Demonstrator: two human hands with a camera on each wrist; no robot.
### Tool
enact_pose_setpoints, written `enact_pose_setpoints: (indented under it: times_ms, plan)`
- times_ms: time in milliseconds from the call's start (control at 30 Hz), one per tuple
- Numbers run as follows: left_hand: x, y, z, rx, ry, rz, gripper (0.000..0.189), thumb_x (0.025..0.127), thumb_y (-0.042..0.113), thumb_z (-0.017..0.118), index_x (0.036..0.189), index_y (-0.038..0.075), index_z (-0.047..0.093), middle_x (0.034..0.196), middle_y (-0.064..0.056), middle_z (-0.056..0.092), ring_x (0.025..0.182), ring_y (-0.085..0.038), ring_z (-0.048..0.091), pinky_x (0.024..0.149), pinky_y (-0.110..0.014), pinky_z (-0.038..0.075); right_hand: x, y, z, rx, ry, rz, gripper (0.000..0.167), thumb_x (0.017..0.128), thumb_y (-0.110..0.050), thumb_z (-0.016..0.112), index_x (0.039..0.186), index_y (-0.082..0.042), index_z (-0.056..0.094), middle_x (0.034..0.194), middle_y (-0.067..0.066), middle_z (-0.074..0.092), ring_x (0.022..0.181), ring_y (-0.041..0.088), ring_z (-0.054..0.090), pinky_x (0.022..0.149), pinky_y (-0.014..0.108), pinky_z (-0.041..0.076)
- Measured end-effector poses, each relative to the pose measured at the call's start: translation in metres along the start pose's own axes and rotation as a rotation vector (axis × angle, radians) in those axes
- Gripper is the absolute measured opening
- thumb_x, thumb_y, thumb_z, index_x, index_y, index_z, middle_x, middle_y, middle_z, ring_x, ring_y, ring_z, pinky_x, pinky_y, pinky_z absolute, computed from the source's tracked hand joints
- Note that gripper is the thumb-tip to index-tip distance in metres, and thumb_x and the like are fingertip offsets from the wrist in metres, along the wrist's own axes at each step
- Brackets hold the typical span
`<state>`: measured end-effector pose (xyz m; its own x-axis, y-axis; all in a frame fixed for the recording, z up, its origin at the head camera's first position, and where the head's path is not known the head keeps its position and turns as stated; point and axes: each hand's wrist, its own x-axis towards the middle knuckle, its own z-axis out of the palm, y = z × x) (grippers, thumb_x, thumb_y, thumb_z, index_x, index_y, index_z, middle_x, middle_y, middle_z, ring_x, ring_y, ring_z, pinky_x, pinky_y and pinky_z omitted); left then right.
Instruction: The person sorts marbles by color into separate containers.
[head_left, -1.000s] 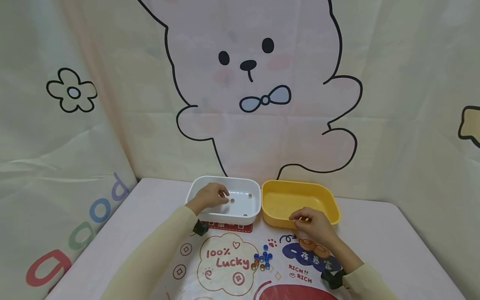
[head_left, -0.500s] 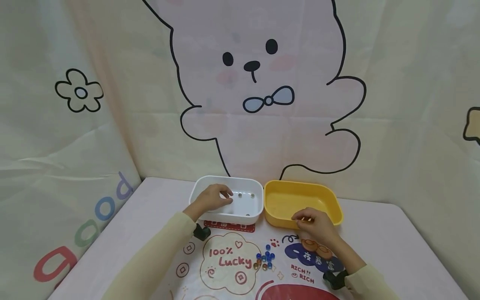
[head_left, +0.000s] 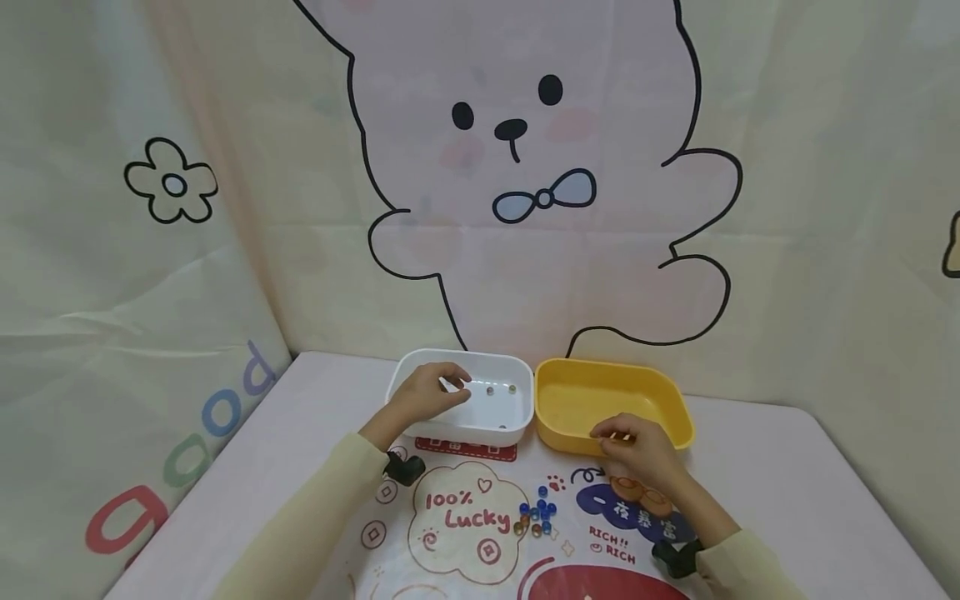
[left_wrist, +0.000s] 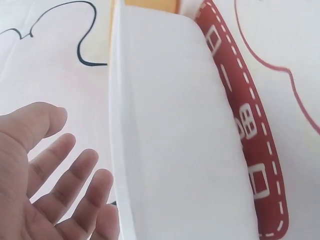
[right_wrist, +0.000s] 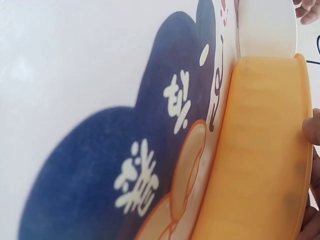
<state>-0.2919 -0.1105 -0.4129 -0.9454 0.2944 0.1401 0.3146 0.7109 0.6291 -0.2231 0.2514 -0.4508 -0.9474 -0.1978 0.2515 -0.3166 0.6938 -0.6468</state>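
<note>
Head view: a bead (head_left: 490, 391) has rolled away from our left hand (head_left: 427, 393), likely a finished drop; its fingers stand apart; whether our right hand (head_left: 641, 452) grips anything, we cannot tell

Clustered beads (head_left: 543, 505) lie before the left tray (head_left: 465, 432) and the neighbouring right tray (head_left: 585, 402).

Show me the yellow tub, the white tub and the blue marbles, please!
Yellow tub (head_left: 581, 406): head view, on its bare inside floor.
White tub (head_left: 482, 411): head view, on its bare inside floor.
Blue marbles (head_left: 543, 514): head view, on one marble in their cluster.
</note>
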Motion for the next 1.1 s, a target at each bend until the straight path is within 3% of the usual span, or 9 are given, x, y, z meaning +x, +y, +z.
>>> enact_pose_setpoints:
  times_ms: [300, 633, 867, 1100]
  plan:
    - [-0.019, 0.022, 0.001, -0.041, -0.009, 0.042, 0.025, 0.085, 0.031, 0.07, 0.106, 0.02, 0.07, 0.101, 0.003, 0.069, 0.078, -0.012, 0.06, 0.063, -0.027, 0.049, 0.0, -0.001, -0.002, -0.005, -0.003, 0.005, 0.014, 0.087, -0.013, 0.07, 0.097, -0.022, 0.073, 0.096, -0.006, 0.069, 0.086, 0.011, 0.056, 0.078, 0.018, 0.05]
    - [-0.043, 0.043, 0.017, -0.075, -0.081, 0.108, 0.02, 0.085, 0.03, 0.071, 0.103, 0.024, 0.07, 0.098, 0.005, 0.069, 0.069, -0.011, 0.059, 0.057, -0.024, 0.05, 0.001, 0.0, -0.001, -0.019, 0.006, -0.002, 0.014, 0.086, -0.013, 0.07, 0.097, -0.022, 0.073, 0.097, -0.006, 0.069, 0.086, 0.012, 0.056, 0.078, 0.017, 0.05]
    - [-0.058, 0.056, 0.027, -0.08, -0.163, 0.134, 0.023, 0.085, 0.03, 0.071, 0.107, 0.022, 0.07, 0.095, 0.011, 0.067, 0.07, -0.006, 0.058, 0.062, -0.02, 0.051, 0.001, 0.0, -0.001, -0.012, 0.008, 0.001, 0.014, 0.086, -0.012, 0.07, 0.097, -0.021, 0.074, 0.097, -0.005, 0.069, 0.086, 0.013, 0.056, 0.078, 0.017, 0.05]
    - [-0.073, 0.065, 0.038, -0.072, -0.249, 0.136, 0.023, 0.083, 0.033, 0.073, 0.106, 0.028, 0.07, 0.102, 0.008, 0.07, 0.076, -0.002, 0.058, 0.065, -0.018, 0.049, 0.001, -0.001, -0.001, -0.01, -0.001, 0.014, 0.014, 0.086, -0.013, 0.07, 0.097, -0.022, 0.073, 0.097, -0.006, 0.069, 0.086, 0.013, 0.056, 0.078, 0.017, 0.05]
